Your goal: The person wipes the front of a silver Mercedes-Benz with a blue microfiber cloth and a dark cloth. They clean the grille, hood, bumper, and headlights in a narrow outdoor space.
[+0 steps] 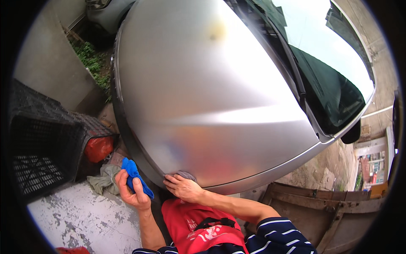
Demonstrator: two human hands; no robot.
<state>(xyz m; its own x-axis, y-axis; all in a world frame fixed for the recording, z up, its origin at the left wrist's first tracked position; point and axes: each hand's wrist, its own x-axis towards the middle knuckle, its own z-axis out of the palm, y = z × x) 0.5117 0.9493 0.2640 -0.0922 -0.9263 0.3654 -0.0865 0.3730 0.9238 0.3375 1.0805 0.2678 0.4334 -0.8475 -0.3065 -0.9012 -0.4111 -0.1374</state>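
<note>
A silver car hood (203, 85) with a dull, hazy sheen fills the middle of the view. My right hand (184, 188) lies palm down on its near front corner, holding a grey cloth or pad (187, 175) against the metal; part of that cloth is hidden under the fingers. To the left, off the car, my left hand (134, 190) is raised and grips a folded blue cloth (135, 177) between thumb and fingers. A yellowish patch with a darker spot (215, 33) shows on the hood's far part.
A black plastic crate (47, 136) and a red plastic bag (99, 148) are at the left, near a crumpled grey-green cloth (106, 179). Below them is a worn white surface (85, 216). Brown panels (298, 209) stand at the lower right. The windshield (330, 79) and wiper (293, 68) lie beyond the hood.
</note>
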